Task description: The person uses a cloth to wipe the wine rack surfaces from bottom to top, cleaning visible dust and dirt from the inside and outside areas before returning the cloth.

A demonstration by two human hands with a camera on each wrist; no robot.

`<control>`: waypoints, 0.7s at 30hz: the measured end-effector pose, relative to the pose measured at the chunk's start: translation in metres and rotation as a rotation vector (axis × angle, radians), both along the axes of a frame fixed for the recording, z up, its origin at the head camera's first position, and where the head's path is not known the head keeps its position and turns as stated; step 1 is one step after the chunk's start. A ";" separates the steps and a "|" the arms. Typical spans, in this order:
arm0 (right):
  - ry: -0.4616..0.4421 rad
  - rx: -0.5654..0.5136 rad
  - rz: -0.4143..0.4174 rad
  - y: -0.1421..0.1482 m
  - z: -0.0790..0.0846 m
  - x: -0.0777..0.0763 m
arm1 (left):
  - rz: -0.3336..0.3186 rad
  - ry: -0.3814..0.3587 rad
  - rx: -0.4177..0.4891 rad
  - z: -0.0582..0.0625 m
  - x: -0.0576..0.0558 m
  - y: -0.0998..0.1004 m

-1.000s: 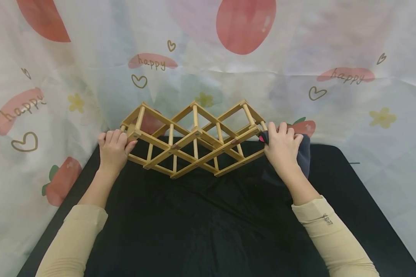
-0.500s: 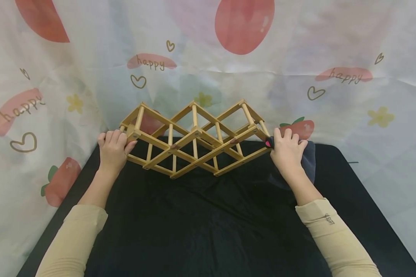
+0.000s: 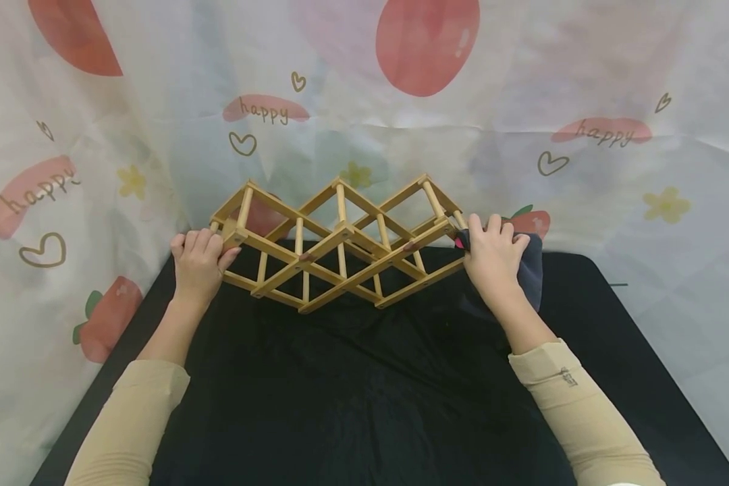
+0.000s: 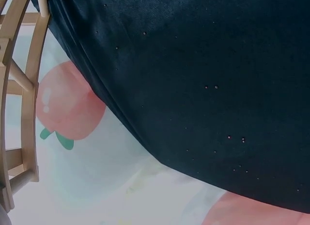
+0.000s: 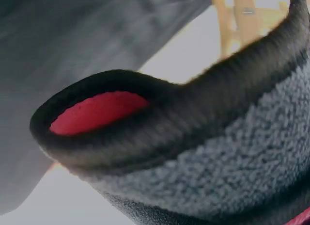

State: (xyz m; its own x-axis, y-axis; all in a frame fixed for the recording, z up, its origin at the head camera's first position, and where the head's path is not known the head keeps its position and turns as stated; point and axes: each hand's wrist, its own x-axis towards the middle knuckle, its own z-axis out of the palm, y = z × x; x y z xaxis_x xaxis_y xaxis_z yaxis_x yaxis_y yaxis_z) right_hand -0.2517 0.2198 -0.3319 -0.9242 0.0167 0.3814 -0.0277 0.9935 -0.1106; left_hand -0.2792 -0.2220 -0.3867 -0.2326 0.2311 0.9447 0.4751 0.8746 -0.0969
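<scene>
A folding wooden wine rack (image 3: pixel 345 233) of crossed slats and round dowels stands stretched out at the back of the table. My left hand (image 3: pixel 196 266) grips its left end, fingers over the top and thumb toward the front. At the right end, my right hand (image 3: pixel 495 260) holds a dark grey cloth (image 3: pixel 531 270) against the rack's end. Close up in the right wrist view, the fuzzy cloth (image 5: pixel 242 147) has black edging and a red patch (image 5: pixel 101 113) inside a fold. Part of the rack (image 4: pixel 30 99) shows along the left wrist view's edge; neither hand appears in the wrist views.
A black cloth (image 3: pixel 364 391) covers the table, with wrinkles running across it. Right behind the rack hangs a pale curtain (image 3: pixel 462 148) printed with fruit, hearts and flowers, and it also runs down the left side.
My right hand slid rightward with the cloth along the rack's end, then came back left to about where it was. The left hand and the rack stay in place.
</scene>
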 end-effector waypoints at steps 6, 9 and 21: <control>-0.059 -0.016 -0.038 0.019 -0.014 -0.002 | 0.010 0.020 0.005 -0.001 0.000 0.001; -0.042 -0.015 -0.027 0.015 -0.010 -0.002 | 0.033 0.032 0.006 0.000 0.000 0.001; 0.011 -0.012 0.003 -0.004 0.003 0.000 | 0.087 0.028 -0.004 0.001 0.002 0.003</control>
